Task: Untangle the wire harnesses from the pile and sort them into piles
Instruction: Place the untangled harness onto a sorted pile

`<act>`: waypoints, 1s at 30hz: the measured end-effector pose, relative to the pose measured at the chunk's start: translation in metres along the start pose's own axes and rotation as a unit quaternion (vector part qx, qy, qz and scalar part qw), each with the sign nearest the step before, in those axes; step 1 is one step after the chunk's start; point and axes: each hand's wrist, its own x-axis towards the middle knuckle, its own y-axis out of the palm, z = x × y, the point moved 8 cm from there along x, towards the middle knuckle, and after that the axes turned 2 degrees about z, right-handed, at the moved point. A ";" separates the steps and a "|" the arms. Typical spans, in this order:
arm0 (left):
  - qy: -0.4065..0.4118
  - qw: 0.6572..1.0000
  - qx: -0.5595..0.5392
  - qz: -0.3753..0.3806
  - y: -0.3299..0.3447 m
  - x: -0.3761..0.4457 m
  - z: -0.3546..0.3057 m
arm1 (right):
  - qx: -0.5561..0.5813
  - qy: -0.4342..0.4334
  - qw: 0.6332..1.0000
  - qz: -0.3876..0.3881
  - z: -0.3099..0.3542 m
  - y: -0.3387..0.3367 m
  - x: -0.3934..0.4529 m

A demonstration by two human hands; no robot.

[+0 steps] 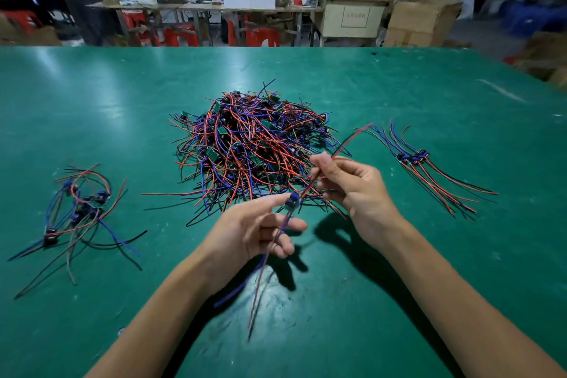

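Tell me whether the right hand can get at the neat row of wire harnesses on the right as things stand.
Probably yes, but not freely: the green table between the right hand and the neat row of wire harnesses is bare, yet that hand pinches the red wire of the held harness, which the left hand also holds.

I see bright overhead light glaring on the green table (92, 107), dark arm shadows below, wide-angle bending at the edges, and a background that looks perhaps motion-blurred.
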 end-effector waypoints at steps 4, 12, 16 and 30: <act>0.065 0.997 0.047 -0.001 -0.006 -0.002 -0.005 | 0.055 0.013 0.998 -0.027 0.004 -0.014 0.004; 0.142 0.982 0.103 -0.075 -0.021 -0.008 -0.022 | 0.129 0.048 0.990 -0.003 0.004 -0.012 0.003; 0.150 0.977 0.118 -0.091 -0.023 -0.008 -0.024 | 0.125 0.047 0.991 -0.009 0.003 -0.013 0.004; 0.132 0.966 0.197 -0.100 -0.020 -0.008 -0.019 | 0.117 -0.007 0.980 -0.159 0.006 -0.045 0.006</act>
